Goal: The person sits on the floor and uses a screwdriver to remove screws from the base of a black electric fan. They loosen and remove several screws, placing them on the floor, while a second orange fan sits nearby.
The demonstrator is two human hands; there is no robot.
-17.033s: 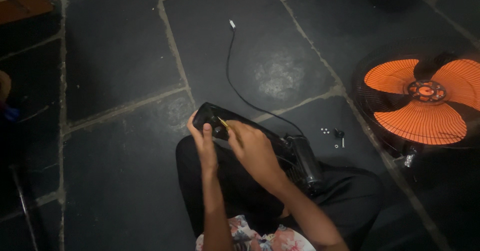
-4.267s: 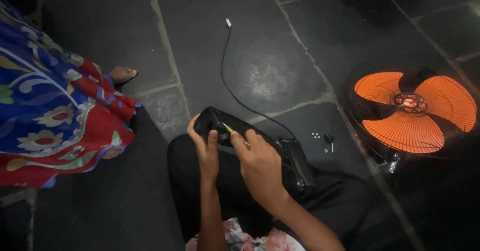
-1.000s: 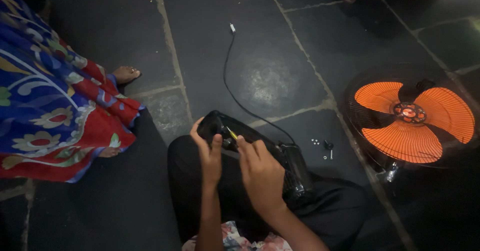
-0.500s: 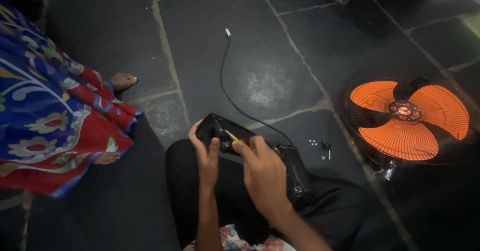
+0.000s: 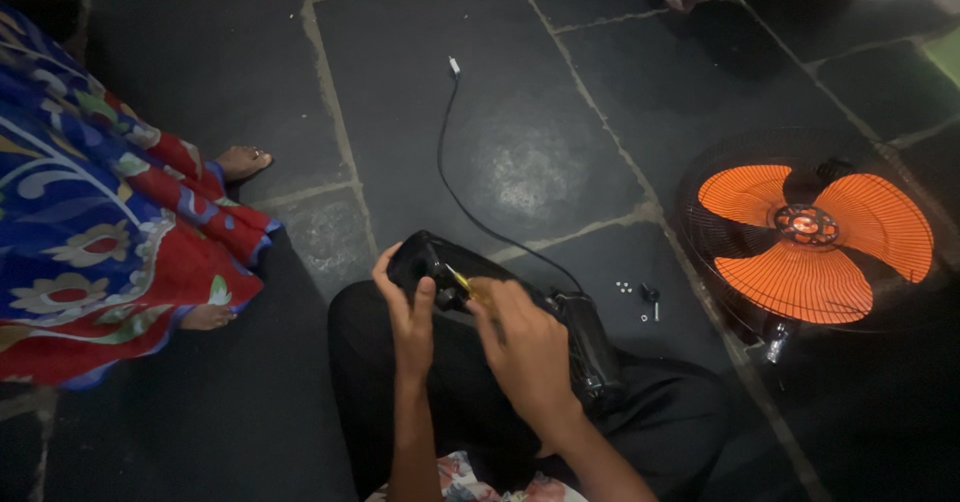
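Where the stone floor (image 5: 200, 82) meets the left edge of view, a second person's patterned blue-and-red garment (image 5: 100, 252) and bare foot (image 5: 243, 161) occupy it; open slabs lie beyond. Left hand (image 5: 408, 307) grips the rounded end of the black fan housing (image 5: 590, 347), which rests on the lap. Right hand (image 5: 525, 337) is closed around a yellow-handled screwdriver (image 5: 458, 280), tip against the housing. Its cord (image 5: 450, 177) trails away up the floor. Loose screws (image 5: 640, 297) lie just right, near the orange-bladed fan cage (image 5: 805, 242).
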